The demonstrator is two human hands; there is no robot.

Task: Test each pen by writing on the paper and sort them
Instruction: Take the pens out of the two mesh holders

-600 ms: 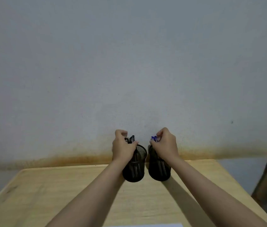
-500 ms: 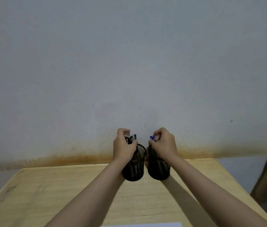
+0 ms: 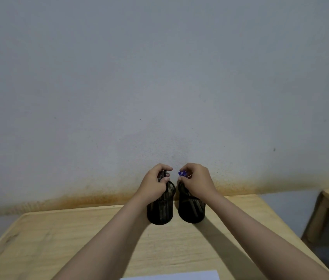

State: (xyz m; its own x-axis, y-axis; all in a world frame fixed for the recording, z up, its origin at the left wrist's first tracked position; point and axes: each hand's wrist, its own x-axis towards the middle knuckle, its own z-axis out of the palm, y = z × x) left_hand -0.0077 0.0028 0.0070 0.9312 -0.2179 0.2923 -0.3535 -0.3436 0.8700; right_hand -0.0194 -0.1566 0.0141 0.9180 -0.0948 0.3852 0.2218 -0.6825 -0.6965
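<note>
Head view: left hand (image 3: 154, 184) curled over left mesh cup (image 3: 161, 209), fingers (image 3: 164, 167) pinched shut on dark pen tops (image 3: 162, 174). Right hand (image 3: 197, 181) curled over right mesh cup (image 3: 191, 209), fingertips closed on blue pen caps (image 3: 182, 173). Pens seen standing roughly upright in cups, long axis vertical, caps up; exact count blurred. Cups placed side by side, just apart, at far edge of wooden table (image 3: 58, 243). Paper (image 3: 171, 276) seen at near edge.

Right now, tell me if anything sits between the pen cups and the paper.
Nothing visible does. Bare table lies between the two pen cups and the paper at the near edge. Only the forearms cross above it; the left hand and right hand grip pens.
</note>
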